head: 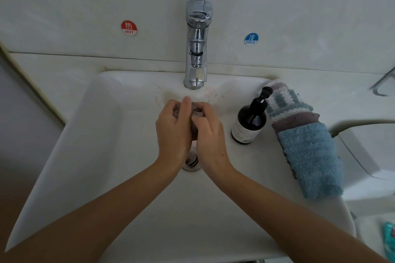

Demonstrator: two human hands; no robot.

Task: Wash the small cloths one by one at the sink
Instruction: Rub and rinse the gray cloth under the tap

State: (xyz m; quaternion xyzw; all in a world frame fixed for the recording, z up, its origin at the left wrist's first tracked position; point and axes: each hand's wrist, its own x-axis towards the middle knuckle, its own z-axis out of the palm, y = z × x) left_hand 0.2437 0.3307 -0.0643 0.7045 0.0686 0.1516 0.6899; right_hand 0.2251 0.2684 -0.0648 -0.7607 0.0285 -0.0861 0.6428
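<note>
**One cloth in the wash, three more waiting**

Taking the chrome tap [197,49] at the back of the white ceramic sink [102,134] as the landmark, the scene runs left to right as follows.

Just in front of the tap's spout and over the basin, the left hand [173,132] and the right hand [210,134] are pressed together around a small bunched grey-mauve cloth [197,111]. The fingers of both hands [184,109] are curled and clamped on that cloth, which shows only as a wad between them. It looks like scrubbing or wringing. Whether water is running from the tap cannot be told. The metal drain [192,161] shows below the wrists.

To the right of the tap, on the sink's rim, stands a dark pump bottle with a pale label [250,121], presumably soap.

Further right of the tap, on the counter [352,96], lies a pile of three folded cloths: a fluffy white-and-teal striped cloth [286,100] at the back, a mauve cloth [297,120] in the middle and a light blue terry cloth [310,158] nearest the person.

Judged from this, the task is at an early or middle stage: one cloth is being washed, and the three in the pile look dry and folded, so they probably wait their turn. No washed cloths are seen set aside anywhere.
</note>
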